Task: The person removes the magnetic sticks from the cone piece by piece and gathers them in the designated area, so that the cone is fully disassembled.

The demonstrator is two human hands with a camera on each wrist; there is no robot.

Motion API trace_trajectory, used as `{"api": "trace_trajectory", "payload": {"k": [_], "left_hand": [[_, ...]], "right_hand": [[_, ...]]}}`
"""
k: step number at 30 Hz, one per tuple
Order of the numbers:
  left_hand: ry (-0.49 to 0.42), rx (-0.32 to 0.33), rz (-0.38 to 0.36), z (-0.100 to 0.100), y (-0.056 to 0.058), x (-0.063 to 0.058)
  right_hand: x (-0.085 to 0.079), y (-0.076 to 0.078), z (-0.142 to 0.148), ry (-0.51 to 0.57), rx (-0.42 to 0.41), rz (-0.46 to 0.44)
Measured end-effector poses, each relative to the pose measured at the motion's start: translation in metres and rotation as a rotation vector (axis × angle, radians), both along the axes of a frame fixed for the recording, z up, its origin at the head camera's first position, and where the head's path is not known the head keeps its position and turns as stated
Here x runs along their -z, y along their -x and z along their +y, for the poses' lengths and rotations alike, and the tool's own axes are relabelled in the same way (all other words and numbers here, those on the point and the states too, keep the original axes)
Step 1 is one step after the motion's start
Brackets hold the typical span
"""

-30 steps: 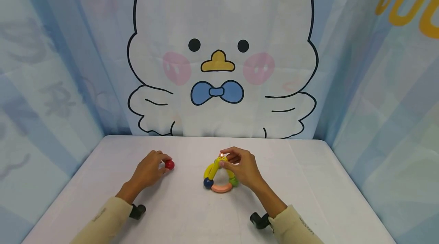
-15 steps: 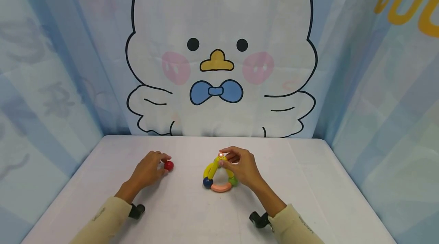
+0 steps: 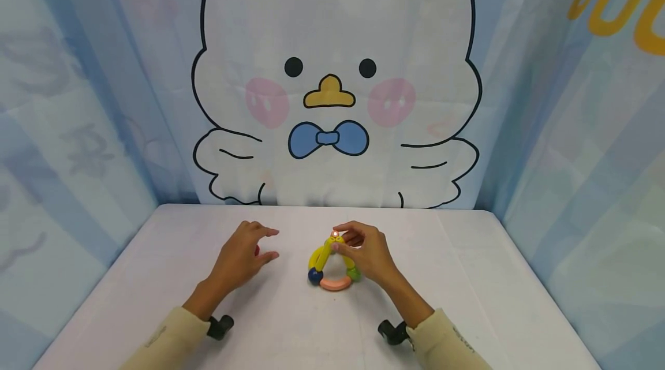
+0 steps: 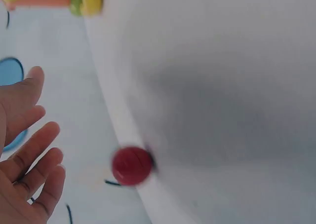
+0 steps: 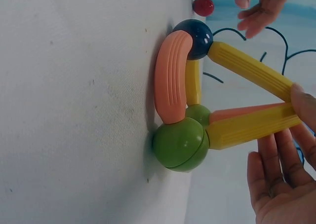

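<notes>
A frame of toy rods and balls (image 3: 335, 284) stands on the table, its rods rising to a peak. My right hand (image 3: 370, 251) pinches that peak between thumb and fingers. In the right wrist view, a curved salmon rod (image 5: 171, 78) joins a dark blue ball (image 5: 198, 40) to a green ball (image 5: 180, 145). Yellow rods (image 5: 254, 126) slant up from the balls to my fingertips. My left hand (image 3: 239, 257) is spread, thumb and index finger apart with nothing between them. A red ball (image 4: 132, 166) lies on the table beyond it, mostly hidden behind this hand in the head view.
The white table (image 3: 447, 277) ends at a back curtain (image 3: 332, 23) printed with a cartoon bird. Curtains hang on the left and right too. Dark wrist-camera mounts (image 3: 393, 332) stick out under both sleeves.
My left hand has let go of the red ball, its fingers parting and shifting right toward the frame. My right hand keeps its pinch on the peak, unmoved.
</notes>
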State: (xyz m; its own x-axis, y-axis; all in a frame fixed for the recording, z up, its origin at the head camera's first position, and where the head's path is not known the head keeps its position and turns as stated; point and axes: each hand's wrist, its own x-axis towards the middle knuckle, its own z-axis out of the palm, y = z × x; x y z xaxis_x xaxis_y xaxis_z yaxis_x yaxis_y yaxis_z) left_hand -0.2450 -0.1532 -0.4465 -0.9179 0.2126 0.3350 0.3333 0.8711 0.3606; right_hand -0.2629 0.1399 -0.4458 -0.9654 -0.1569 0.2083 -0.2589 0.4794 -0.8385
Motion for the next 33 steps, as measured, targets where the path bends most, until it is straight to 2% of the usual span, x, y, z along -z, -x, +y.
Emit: {"api": "trace_trajectory", "payload": {"k": [3,6,9,14,22,28,33], "left_hand": [[-0.013,0.023,0.022,0.023,-0.005,-0.006],[-0.066,0.056,0.039,0.045,-0.008,-0.007],[-0.134,0.095,0.055,0.063,-0.008,-0.005],[-0.198,0.146,0.107,0.083,-0.004,0.003],[-0.253,0.127,0.127,0.092,-0.001,0.011],[-0.267,0.129,0.125,0.094,-0.002,0.011],[-0.269,0.121,0.111,0.095,-0.003,0.01]], "right_hand": [[0.0,0.0,0.0,0.001,0.0,0.0],[0.0,-0.001,0.0,0.004,-0.002,-0.001],[0.0,-0.001,0.001,0.008,-0.002,0.002],[0.001,0.0,0.001,0.016,-0.016,0.027],[0.0,-0.001,0.0,0.024,-0.041,0.05],[-0.002,-0.002,0.001,0.01,-0.034,0.048],[-0.003,-0.002,0.001,0.005,-0.029,0.08]]}}
